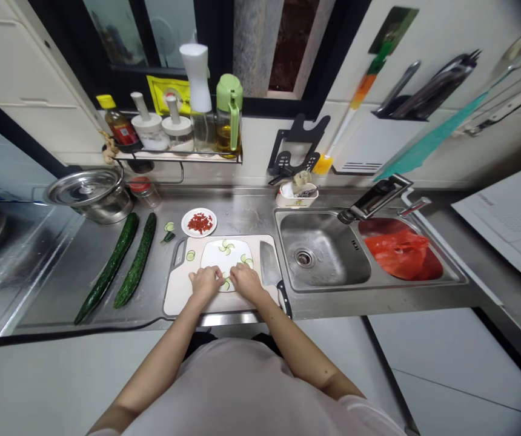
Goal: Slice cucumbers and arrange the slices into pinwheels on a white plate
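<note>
A white rectangular plate (237,247) lies on a pale cutting board (176,297) on the steel counter. Thin cucumber slices (226,246) sit on the plate in small fan-shaped groups. My left hand (205,281) and my right hand (246,282) rest at the plate's near edge, fingers bent and pinched over a group of cucumber slices (226,283) between them. A cleaver (269,266) lies on the board's right side, blade away from me, just right of my right hand.
Two whole cucumbers (119,263) lie left of the board. A small dish of chopped red chili (199,223) and cucumber ends (168,231) sit behind it. A steel pot (90,194) stands far left; the sink (319,254) with a red bag (397,254) is right. Bottles (228,115) fill the shelf.
</note>
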`<state>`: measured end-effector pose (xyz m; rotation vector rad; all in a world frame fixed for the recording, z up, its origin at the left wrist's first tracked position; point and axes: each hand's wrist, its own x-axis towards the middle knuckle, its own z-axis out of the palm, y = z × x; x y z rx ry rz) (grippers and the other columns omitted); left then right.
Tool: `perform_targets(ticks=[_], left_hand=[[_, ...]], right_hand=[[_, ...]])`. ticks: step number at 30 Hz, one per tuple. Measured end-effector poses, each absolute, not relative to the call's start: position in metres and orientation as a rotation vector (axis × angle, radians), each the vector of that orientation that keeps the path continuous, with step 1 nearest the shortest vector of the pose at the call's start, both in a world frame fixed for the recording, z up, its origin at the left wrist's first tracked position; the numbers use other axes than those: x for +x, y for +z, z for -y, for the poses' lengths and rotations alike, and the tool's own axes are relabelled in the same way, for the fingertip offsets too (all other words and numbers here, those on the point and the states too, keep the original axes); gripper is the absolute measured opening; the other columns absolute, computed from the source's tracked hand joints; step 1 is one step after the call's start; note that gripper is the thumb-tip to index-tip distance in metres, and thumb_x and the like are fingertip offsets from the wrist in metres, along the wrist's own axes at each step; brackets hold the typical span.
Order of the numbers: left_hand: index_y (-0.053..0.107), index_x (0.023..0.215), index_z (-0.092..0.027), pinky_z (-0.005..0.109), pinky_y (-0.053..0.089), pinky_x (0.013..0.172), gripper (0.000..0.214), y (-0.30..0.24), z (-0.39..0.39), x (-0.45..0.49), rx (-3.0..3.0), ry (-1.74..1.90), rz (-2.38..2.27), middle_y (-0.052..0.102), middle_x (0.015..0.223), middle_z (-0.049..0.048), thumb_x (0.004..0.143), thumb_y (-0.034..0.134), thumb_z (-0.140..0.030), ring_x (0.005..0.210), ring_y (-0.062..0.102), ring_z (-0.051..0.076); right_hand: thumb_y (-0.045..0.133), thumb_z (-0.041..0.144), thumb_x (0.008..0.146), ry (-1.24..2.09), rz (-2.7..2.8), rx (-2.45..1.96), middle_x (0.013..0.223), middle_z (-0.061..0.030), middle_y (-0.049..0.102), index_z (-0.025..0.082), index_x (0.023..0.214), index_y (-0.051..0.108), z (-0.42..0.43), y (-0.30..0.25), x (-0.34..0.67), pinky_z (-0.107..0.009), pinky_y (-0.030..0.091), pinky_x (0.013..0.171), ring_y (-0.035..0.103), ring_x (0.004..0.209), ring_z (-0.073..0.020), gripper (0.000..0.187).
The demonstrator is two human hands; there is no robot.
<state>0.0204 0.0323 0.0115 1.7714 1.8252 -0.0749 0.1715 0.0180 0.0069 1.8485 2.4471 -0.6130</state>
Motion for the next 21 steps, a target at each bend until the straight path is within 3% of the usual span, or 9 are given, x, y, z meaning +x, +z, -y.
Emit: perform_targets(ticks=[13, 21], left_hand=[[0.064, 0.081, -0.026, 0.042, 0.028, 0.087, 0.015, 0.0116, -0.0325, 0.0218, 1.779, -0.107, -1.833, 0.069, 0.096, 0.0035, 0.078, 0.059, -0.040, 0.102, 0.056, 0.027], [0.064, 0.081, -0.026, 0.042, 0.028, 0.088, 0.017, 0.0103, -0.0342, 0.0226, 1.780, -0.108, -1.847, 0.070, 0.095, 0.0045, 0.077, 0.060, -0.042, 0.103, 0.056, 0.028]], right_hand=[[0.045, 0.026, 0.093, -0.632, -2.470, 1.833, 0.103, -0.0086, 0.059, 0.018, 0.095, 0.064, -0.0142, 0.0044, 0.1745, -0.027, 0.039, 0.077, 0.049, 0.098, -0.0194, 0.020], [0.041, 0.026, 0.095, -0.674, -2.500, 2.065, 0.100, -0.0062, 0.060, 0.019, 0.095, 0.062, -0.0084, 0.0034, 0.1786, -0.025, 0.037, 0.077, 0.051, 0.095, -0.0169, 0.022]])
